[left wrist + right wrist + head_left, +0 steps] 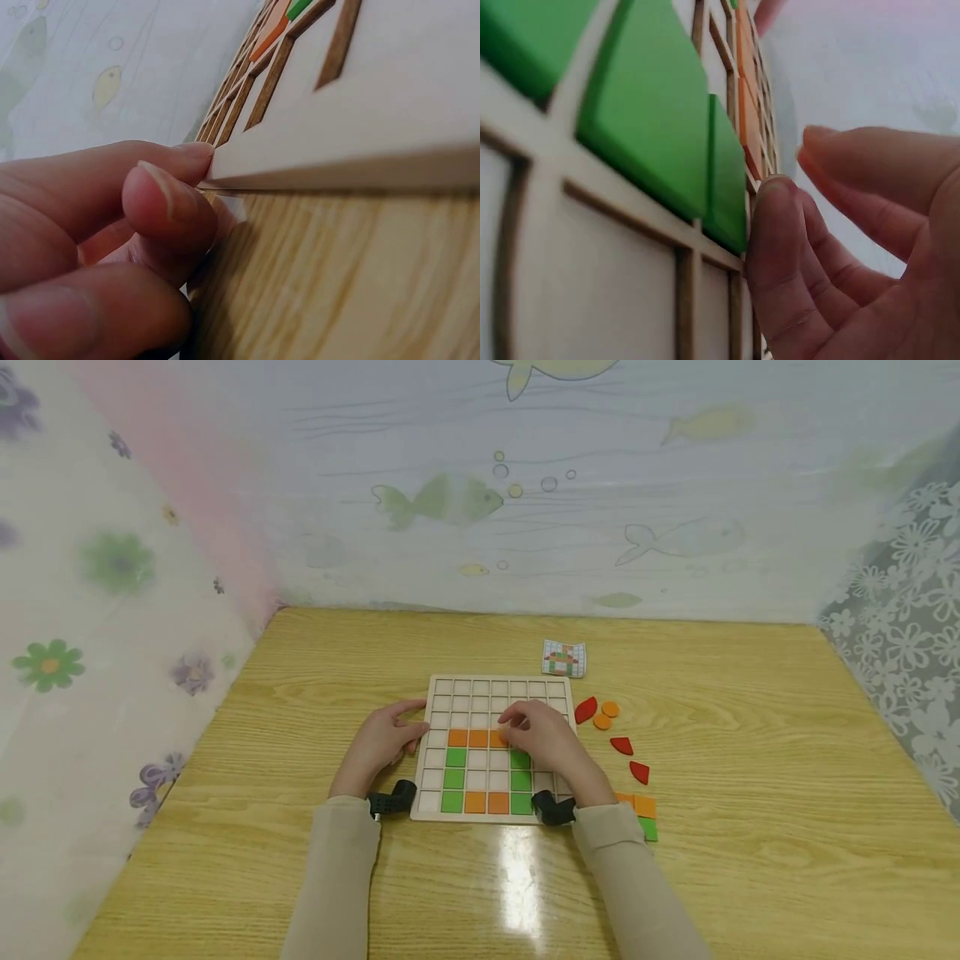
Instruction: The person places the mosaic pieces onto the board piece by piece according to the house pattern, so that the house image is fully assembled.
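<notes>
A pale wooden grid board (437,724) lies on the table with green and orange square tiles in some cells. My left hand (380,741) is at the board's left edge, its fingertips touching the rim. In the left wrist view a fingertip (196,150) meets the board's side. Over the right half of the board, my right hand (545,737) holds an orange tile (503,737) at its fingertips, at the right of the orange row; the fingers hide most of it. Green tiles (641,112) stand beside the right thumb (774,217) in the right wrist view.
Right of the board lie red curved pieces (621,745), orange discs (611,709), and orange and green squares (645,807) partly behind the right sleeve. A small printed pattern card (564,658) lies behind the board. Patterned curtains border the wooden table (750,760).
</notes>
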